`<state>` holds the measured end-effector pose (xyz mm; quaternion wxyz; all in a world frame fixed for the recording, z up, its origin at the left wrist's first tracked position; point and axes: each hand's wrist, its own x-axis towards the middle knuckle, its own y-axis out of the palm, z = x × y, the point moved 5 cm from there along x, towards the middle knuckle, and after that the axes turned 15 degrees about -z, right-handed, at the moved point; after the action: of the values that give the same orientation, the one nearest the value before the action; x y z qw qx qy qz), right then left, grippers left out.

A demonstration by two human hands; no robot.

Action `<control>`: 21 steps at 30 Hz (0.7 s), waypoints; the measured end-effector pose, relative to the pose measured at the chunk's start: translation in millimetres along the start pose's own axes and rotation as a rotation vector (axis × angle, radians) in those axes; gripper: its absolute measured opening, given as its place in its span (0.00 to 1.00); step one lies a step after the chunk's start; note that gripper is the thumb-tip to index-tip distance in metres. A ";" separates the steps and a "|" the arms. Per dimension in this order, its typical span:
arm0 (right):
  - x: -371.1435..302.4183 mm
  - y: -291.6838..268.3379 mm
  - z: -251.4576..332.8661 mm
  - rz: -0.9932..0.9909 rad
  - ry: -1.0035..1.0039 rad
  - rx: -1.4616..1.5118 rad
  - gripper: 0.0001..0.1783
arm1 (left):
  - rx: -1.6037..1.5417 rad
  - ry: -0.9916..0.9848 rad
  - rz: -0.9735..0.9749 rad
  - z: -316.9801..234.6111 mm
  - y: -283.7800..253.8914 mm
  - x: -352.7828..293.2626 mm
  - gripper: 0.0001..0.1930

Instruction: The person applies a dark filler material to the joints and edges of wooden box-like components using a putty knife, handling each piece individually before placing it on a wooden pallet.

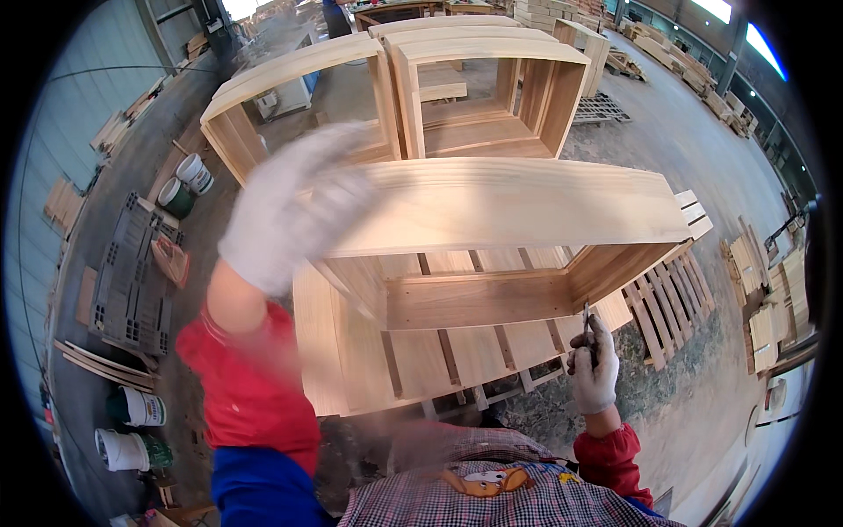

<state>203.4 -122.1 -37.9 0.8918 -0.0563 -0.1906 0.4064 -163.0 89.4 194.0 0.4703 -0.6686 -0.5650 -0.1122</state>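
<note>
In front of me a rectangular frame [479, 299] of pale wooden boards stands on edge, its open middle showing the slats behind. It rests on a slatted wooden platform [421, 360]. My left hand [294, 206], in a white glove, is raised at the frame's upper left end and smeared by motion. Whether it touches the wood I cannot tell. My right hand [594, 373], also gloved, is closed around a slim tool with a narrow metal tip [586, 314]. That tip points up beside the frame's lower right corner; its exact kind is unclear.
More wooden frames [492, 53] stand behind this one. A pallet [672, 299] lies to the right. Buckets [176, 198] and grey plastic pallets [132, 272] line the left side, and stacked boards [768, 299] stand at the far right.
</note>
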 end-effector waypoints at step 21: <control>127.7 13.1 143.2 -0.097 -0.259 0.183 0.36 | -1.396 -0.610 -0.129 192.3 163.9 -164.5 0.16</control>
<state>215.2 -25.9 128.3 0.8798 0.0871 -0.2687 0.3825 -150.6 141.1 -102.8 -0.2460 -0.7776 -0.5058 -0.2810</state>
